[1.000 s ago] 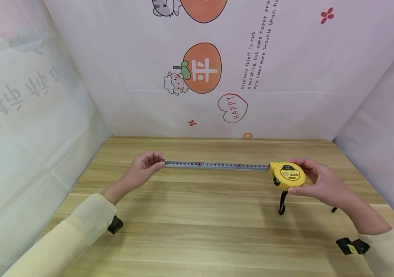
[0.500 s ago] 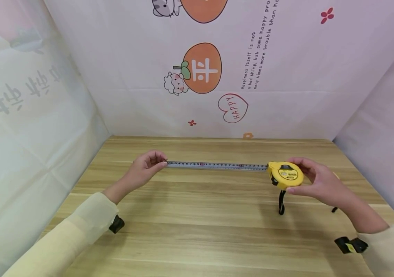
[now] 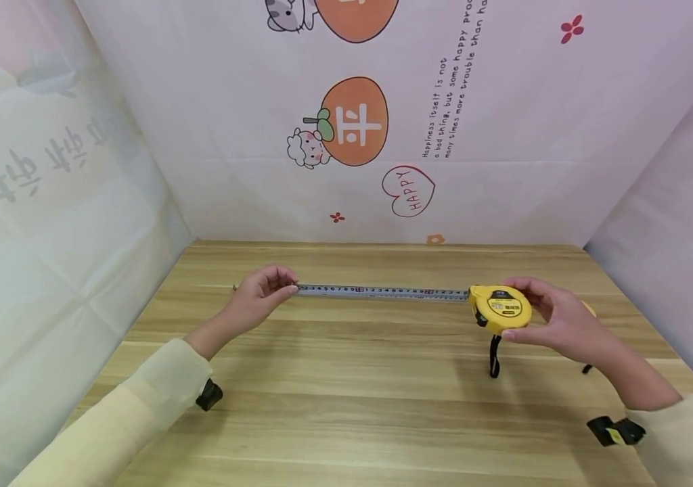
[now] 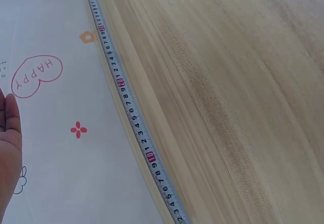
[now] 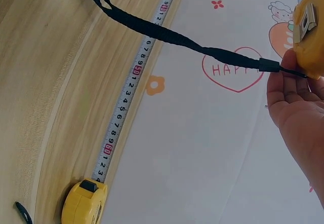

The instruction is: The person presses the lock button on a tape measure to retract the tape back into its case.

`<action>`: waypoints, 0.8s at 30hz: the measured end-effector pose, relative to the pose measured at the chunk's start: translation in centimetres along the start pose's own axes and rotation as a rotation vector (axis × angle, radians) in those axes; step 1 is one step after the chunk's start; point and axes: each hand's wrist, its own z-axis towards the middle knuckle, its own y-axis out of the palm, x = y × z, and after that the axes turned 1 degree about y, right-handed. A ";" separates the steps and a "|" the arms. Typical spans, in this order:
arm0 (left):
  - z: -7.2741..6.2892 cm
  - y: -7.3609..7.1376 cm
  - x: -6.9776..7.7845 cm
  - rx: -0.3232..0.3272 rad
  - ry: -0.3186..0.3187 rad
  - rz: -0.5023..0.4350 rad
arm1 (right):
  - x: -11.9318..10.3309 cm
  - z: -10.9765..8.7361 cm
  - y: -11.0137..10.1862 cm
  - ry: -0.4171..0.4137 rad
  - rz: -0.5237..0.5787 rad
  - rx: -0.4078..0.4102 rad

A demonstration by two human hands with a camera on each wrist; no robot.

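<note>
My right hand (image 3: pixel 566 326) grips a yellow tape measure (image 3: pixel 506 309), its black wrist strap (image 5: pixel 152 30) dangling below. The blade (image 3: pixel 383 291) runs out leftward to my left hand (image 3: pixel 255 297), whose thumb and fingers pinch its end. It is stretched level over the table, reading a little over 20 along its length. A second yellow tape measure (image 5: pixel 83 203) rests on the table, mostly hidden behind my right hand in the head view. Its pulled-out blade (image 4: pixel 134 117) lies along the table's far edge, largely covered by the held one in the head view.
The wood-grain table (image 3: pixel 352 406) meets a white printed cloth (image 3: pixel 231 122) at its back edge, with cloth sides left and right. The second tape measure's strap (image 5: pixel 23 212) lies on the wood. Black camera mounts (image 3: pixel 616 431) sit at both sleeves.
My hands have drawn slightly closer together, the left moving right and the right moving left with its tape measure. The stretch of blade between them is shorter, and the second case shows more.
</note>
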 end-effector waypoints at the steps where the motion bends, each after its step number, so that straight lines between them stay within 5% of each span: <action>1: 0.0 0.0 0.0 -0.001 0.001 -0.003 | 0.0 0.0 0.0 0.001 -0.001 0.000; 24: 0.4 0.9 0.5 -0.017 0.014 -0.044 | -0.4 0.1 0.3 0.009 0.008 0.004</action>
